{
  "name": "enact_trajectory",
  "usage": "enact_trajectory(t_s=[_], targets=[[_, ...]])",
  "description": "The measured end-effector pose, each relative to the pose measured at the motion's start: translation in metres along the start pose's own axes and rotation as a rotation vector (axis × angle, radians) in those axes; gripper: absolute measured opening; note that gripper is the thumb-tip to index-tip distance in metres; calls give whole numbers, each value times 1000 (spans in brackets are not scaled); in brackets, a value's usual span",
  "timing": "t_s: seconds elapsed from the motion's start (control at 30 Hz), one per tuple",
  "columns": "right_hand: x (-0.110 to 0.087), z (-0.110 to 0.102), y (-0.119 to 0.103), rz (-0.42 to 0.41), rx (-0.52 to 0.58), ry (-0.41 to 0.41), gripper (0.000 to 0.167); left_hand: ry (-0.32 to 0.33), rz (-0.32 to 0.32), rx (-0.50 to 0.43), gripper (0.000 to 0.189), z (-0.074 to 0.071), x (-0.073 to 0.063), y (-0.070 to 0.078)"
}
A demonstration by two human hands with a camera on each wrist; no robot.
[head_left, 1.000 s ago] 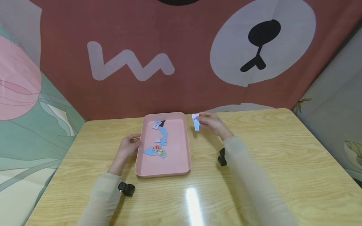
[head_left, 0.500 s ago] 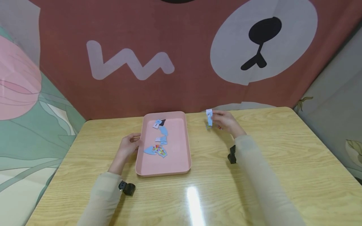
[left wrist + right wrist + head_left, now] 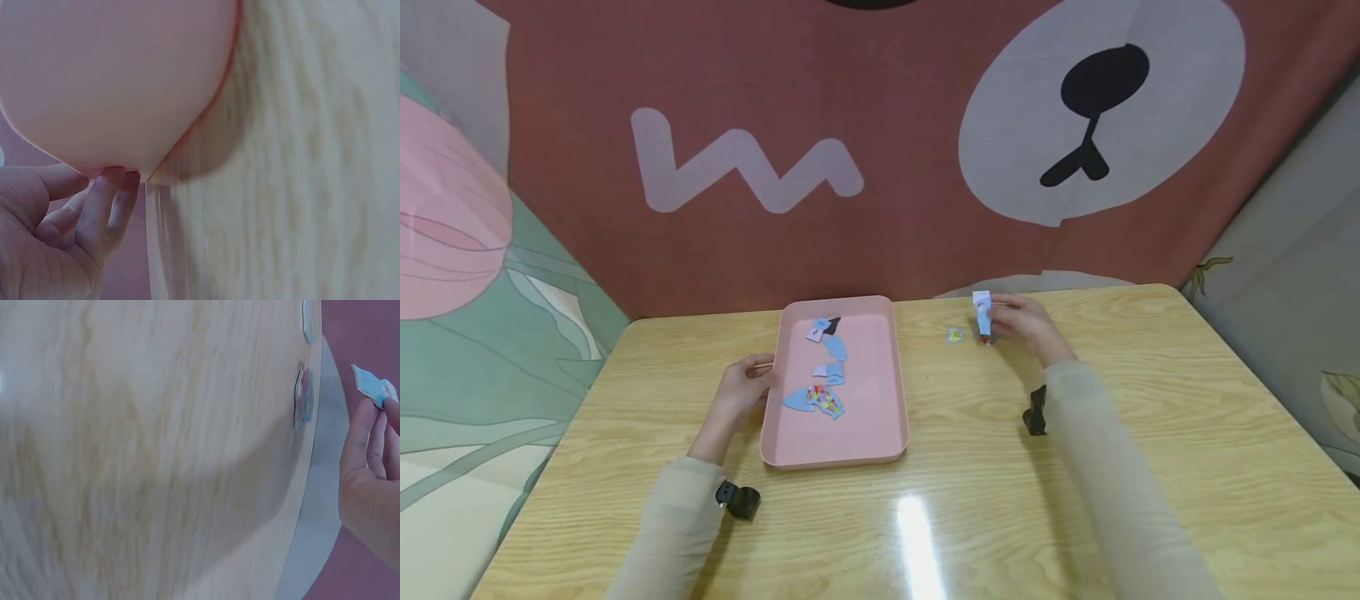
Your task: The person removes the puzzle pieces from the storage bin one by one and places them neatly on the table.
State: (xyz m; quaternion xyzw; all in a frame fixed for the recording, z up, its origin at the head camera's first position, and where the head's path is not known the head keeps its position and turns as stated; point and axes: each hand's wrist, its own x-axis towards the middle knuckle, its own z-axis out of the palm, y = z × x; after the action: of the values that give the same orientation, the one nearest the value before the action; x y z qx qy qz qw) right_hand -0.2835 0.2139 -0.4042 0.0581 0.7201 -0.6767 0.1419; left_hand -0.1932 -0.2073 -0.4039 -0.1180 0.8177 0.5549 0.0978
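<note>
A pink tray (image 3: 865, 433) lies on the wooden table with blue jigsaw puzzle pieces (image 3: 824, 402) inside. My left hand (image 3: 741, 392) holds its left edge; in the left wrist view bent fingers (image 3: 97, 206) meet the wall, thumb at the rim. Over the table right of the tray, my right hand (image 3: 1026, 323) pinches pale blue puzzle pieces (image 3: 982, 312), tilted up, several perhaps stacked. In the right wrist view one blue piece (image 3: 373, 385) shows between thumb and fingers. Below that hand lies a red-patterned piece (image 3: 987, 340); a yellow-green piece (image 3: 954, 334) sits left of it.
A dark piece (image 3: 832, 326) lies near the tray's far end. Directly behind the table's far edge hangs a reddish-brown bear-print cloth (image 3: 910, 208). Bright light reflects off the tabletop (image 3: 970, 500) at the front.
My right hand has moved right, away from the tray, still pinching blue pieces. The yellow-green and red-patterned pieces now show on the table along its path. My left hand and the tray stay put.
</note>
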Motion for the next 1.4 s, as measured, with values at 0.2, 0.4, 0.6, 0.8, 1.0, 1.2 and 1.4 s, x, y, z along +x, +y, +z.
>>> enact_trajectory(t_s=[0.2,0.4,0.6,0.8,1.0,1.2,1.4], targets=[[-6,-13,1,18,32,3,59,1,-9,-18,45,1,0,-1],[-9,-23,5,33,-51,24,59,12,2,-6,44,1,0,0],[-8,-34,12,54,16,42,60,14,6,4,44,0,1,0],[-9,-40,13,103,-27,63,63,15,3,8,44,0,1,-1],[-12,-41,12,105,-59,65,62,16,-6,4,44,0,2,-1],[-10,-41,14,137,-28,99,61,16,-5,9,44,0,2,-2],[0,-47,24,102,-50,115,59,20,2,12,43,0,2,-2]])
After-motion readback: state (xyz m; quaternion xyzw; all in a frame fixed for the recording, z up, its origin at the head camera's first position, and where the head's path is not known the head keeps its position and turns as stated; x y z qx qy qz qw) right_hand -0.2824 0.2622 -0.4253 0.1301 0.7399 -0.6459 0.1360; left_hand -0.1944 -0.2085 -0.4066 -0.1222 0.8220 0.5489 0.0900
